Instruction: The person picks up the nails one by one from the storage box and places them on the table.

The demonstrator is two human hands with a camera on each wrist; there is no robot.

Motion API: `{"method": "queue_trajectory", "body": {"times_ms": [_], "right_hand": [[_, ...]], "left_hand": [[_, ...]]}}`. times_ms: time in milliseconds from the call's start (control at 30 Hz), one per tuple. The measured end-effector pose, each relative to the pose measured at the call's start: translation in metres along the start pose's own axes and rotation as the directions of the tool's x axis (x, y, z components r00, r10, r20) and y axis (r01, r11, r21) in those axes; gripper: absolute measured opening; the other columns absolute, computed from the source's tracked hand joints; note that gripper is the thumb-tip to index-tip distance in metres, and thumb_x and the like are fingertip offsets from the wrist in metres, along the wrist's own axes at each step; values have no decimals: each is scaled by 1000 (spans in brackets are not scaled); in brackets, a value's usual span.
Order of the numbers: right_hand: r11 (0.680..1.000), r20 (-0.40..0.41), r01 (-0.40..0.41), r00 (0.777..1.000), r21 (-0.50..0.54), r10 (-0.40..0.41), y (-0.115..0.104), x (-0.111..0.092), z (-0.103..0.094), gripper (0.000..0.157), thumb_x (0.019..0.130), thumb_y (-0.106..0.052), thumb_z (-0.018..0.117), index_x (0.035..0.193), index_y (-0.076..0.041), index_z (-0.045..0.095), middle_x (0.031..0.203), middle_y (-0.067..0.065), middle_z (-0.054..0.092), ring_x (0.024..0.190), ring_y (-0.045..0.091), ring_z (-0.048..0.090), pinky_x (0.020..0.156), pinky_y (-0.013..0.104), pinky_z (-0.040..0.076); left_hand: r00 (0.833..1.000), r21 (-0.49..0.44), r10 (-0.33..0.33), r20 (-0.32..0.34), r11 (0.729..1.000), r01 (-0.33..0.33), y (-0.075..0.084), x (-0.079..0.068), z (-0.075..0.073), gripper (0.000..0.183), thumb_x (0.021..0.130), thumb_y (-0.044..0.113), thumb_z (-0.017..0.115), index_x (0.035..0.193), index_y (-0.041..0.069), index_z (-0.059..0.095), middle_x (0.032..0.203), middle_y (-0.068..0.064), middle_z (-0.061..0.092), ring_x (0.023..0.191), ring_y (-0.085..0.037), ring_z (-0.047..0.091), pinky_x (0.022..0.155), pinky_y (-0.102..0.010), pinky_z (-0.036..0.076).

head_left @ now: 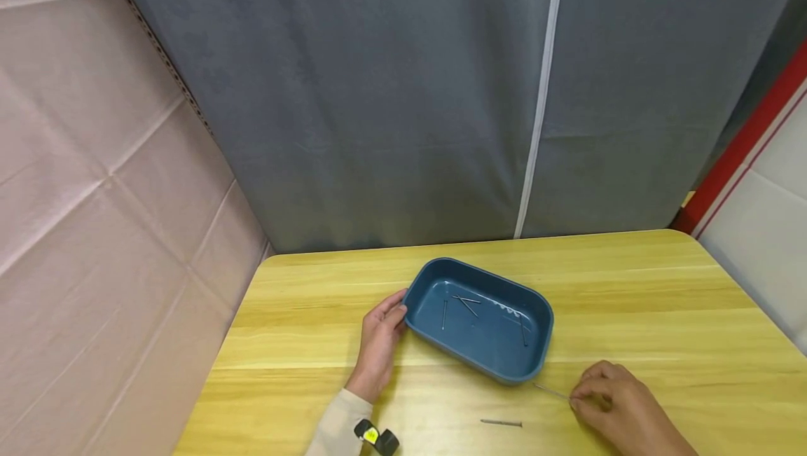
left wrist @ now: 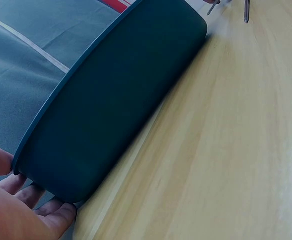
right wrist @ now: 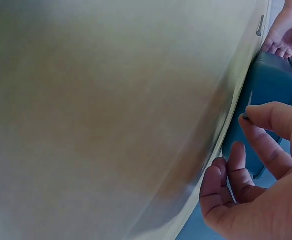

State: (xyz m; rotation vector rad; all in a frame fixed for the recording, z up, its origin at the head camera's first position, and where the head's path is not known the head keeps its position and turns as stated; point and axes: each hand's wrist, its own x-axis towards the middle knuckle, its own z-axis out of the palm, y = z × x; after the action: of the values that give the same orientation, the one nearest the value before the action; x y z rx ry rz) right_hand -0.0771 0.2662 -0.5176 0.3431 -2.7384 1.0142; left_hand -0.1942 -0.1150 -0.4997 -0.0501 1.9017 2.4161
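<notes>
A blue rectangular tray (head_left: 479, 365) sits on the wooden table with several nails (head_left: 467, 307) lying loose on its floor. At its left end my left hand (head_left: 378, 340) grips it, thumb at the rim and fingers against the outer wall, as the left wrist view shows. My right hand (head_left: 621, 403) pinches a nail (head_left: 551, 391) between thumb and index finger near its head; the shaft points left toward the tray's front right corner. In the right wrist view the other fingers (right wrist: 238, 165) are loosely bent. Another nail (head_left: 501, 423) lies on the table in front of the tray.
The pale yellow wooden table (head_left: 302, 344) has rounded far corners. Behind it hangs a grey curtain (head_left: 378, 106) with a white strip. A pinkish cloth wall (head_left: 113, 232) stands at the left, and a white panel with a red edge (head_left: 744, 162) at the right.
</notes>
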Motion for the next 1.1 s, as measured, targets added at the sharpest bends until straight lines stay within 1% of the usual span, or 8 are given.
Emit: {"method": "queue_trajectory", "body": {"times_ms": [100, 300, 400, 633, 767, 967, 1033, 1100], "right_hand": [[1000, -2, -5, 1000, -13, 5, -2, 0, 1, 40, 76, -4, 98, 78, -37, 75, 92, -22, 58, 85, -2, 52, 70, 26, 50], [994, 83, -86, 992, -63, 91, -7, 4, -1, 35, 80, -9, 97, 80, -37, 75, 94, -17, 59, 88, -1, 51, 75, 27, 53], [991, 96, -105, 989, -88, 114, -9, 4, 0, 34, 82, -10, 96, 80, -36, 75, 95, -16, 58, 89, 0, 51, 77, 28, 54], [983, 52, -18, 998, -184, 29, -7, 1, 6, 33, 79, -11, 96, 81, -36, 75, 94, -22, 56, 89, -1, 51, 77, 29, 56], [977, 73, -20, 997, -212, 37, -8, 1, 6, 31, 80, -14, 96, 83, -36, 75, 95, -22, 56, 91, 2, 53, 80, 31, 57], [976, 124, -129, 980, -176, 153, -17, 6, -1, 19, 88, -20, 94, 97, -31, 81, 109, -14, 62, 99, 8, 58, 85, 32, 59], [979, 104, -145, 981, -142, 161, -22, 7, -3, 19, 88, -20, 94, 100, -29, 83, 111, -13, 64, 100, 7, 60, 84, 30, 60], [987, 37, -122, 991, -103, 126, -26, 9, -4, 23, 86, -16, 96, 101, -28, 83, 111, -13, 65, 98, 6, 61, 82, 28, 60]], "left_hand": [[1000, -2, 0, -1, 1000, 0, 0, 0, 0, 43, 114, 9, 54, 154, -7, 57, 155, -23, 60, 141, -29, 62, 118, -38, 51], [1000, -3, 3, 0, 1000, -3, -1, 0, 0, 43, 114, 9, 54, 154, -7, 57, 155, -23, 60, 141, -29, 62, 117, -38, 51], [1000, -2, 0, 2, 1000, 0, -1, 0, 0, 43, 115, 9, 54, 154, -6, 57, 156, -22, 60, 141, -29, 62, 117, -38, 51], [1000, -4, -1, 2, 1000, 2, -1, -1, -1, 43, 114, 9, 54, 154, -6, 57, 155, -22, 60, 140, -29, 62, 117, -37, 51], [1000, -6, -1, 3, 1000, 1, -1, -1, -1, 43, 114, 9, 54, 155, -6, 57, 156, -22, 60, 142, -30, 61, 119, -39, 50], [1000, -2, -2, 6, 1000, 2, 0, -1, -1, 43, 115, 10, 54, 155, -5, 57, 157, -22, 59, 144, -32, 60, 121, -42, 48], [1000, -4, -5, 7, 1000, 5, 0, -1, -1, 43, 115, 10, 54, 155, -5, 57, 157, -21, 59, 144, -32, 60, 122, -43, 47], [1000, -3, -4, 8, 1000, 4, 0, -2, -1, 43, 115, 10, 54, 155, -5, 57, 157, -21, 59, 144, -32, 60, 122, -43, 47]]}}
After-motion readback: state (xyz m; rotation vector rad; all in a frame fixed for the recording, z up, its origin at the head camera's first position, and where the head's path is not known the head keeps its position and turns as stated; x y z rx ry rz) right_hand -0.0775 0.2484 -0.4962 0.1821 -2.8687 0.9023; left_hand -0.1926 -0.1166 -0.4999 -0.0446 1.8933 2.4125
